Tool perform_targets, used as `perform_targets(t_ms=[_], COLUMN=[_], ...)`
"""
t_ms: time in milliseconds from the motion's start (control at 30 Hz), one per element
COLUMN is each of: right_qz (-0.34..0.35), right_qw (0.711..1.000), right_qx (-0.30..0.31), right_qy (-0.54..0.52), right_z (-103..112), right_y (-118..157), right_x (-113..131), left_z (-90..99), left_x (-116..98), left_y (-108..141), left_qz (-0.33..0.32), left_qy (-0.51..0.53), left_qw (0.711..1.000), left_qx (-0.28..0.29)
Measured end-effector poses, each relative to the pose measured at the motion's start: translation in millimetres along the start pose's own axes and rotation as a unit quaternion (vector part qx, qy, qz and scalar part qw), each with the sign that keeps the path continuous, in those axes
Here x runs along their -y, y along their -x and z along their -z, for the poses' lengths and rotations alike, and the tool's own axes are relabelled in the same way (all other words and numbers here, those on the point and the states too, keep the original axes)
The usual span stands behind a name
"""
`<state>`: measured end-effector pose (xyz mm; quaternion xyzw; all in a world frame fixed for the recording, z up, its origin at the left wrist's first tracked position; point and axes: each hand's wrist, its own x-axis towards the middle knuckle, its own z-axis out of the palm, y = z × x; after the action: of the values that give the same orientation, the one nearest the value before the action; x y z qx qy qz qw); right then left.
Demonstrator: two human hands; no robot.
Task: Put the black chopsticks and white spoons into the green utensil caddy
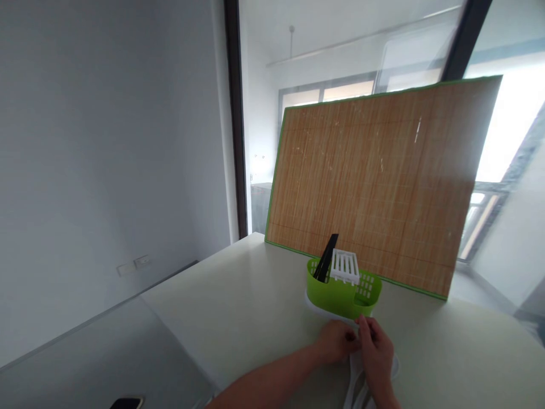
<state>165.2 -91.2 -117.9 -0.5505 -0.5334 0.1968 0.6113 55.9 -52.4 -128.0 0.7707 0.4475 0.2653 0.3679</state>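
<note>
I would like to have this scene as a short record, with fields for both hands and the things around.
Left hand: fingers bent; grip unclear
Right hand: fingers bent, close to left hand
White utensils: near the hands, partly hidden
Green basket: on table, beyond the hands
In basket: long black object, tilted
White slotted piece: over basket's middle
Behind basket: green-edged board

The bare left forearm (272, 375) slants rightward up to the bare left hand (336, 342), its fingers curled inward. The bare right hand (377, 345), on a steeper wrist, bends its fingers toward the left one; whether either grip is closed is unclear.
</note>
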Motion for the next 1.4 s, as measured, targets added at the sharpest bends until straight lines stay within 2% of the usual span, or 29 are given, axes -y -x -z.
perform_targets(t_ms=[67, 200, 267, 367, 467, 533, 700, 833, 1000, 1133, 1267, 1400], right_qz=[0.005, 0.012, 0.014, 0.035, 0.069, 0.081, 0.095, 0.089, 0.062, 0.062, 0.070, 0.074], right_qw=[1.000, 1.000, 0.998, 0.984, 0.957, 0.940, 0.916, 0.913, 0.915, 0.912, 0.910, 0.912], right_qx=[-0.002, 0.016, 0.063, 0.170, 0.265, 0.299, 0.326, 0.335, 0.345, 0.349, 0.348, 0.342], right_qy=[0.005, 0.002, 0.007, 0.041, 0.098, 0.144, 0.214, 0.214, 0.199, 0.209, 0.213, 0.215], right_z=[0.8, -2.0, -7.0, -17.2, -26.2, -30.2, -34.2, -33.9, -33.8, -34.3, -33.6, -32.8], right_y=[-0.6, -1.8, -1.0, 4.2, 12.1, 16.9, 22.6, 23.4, 23.3, 23.9, 25.5, 27.1], right_x=[1.9, 0.7, -2.3, -5.8, -5.6, -4.9, -6.6, -6.9, -9.5, -12.0, -9.3, -4.4], left_z=[14.3, 57.9, 79.4, 99.2, 101.8, 97.7, 89.2, 100.2, 143.9, 181.5, 200.5, 198.8], left_x=[-3.5, -20.8, -32.5, -45.5, -47.4, -44.1, -37.5, -43.9, -69.7, -89.0, -88.2, -67.8], left_y=[1.3, 12.1, 22.2, 38.7, 51.6, 57.0, 62.4, 62.3, 49.7, 24.1, -10.8, -41.2], left_qz=[-0.006, -0.043, -0.080, -0.124, -0.143, -0.156, -0.178, -0.196, -0.202, -0.217, -0.211, -0.156], left_qy=[-0.013, -0.036, -0.036, -0.051, -0.079, -0.102, -0.150, -0.161, -0.108, -0.069, -0.089, -0.161], left_qw=[0.999, 0.981, 0.967, 0.950, 0.945, 0.944, 0.936, 0.927, 0.905, 0.878, 0.875, 0.898], left_qx=[-0.039, -0.186, -0.241, -0.280, -0.283, -0.272, -0.265, -0.275, -0.358, -0.422, -0.426, -0.378])
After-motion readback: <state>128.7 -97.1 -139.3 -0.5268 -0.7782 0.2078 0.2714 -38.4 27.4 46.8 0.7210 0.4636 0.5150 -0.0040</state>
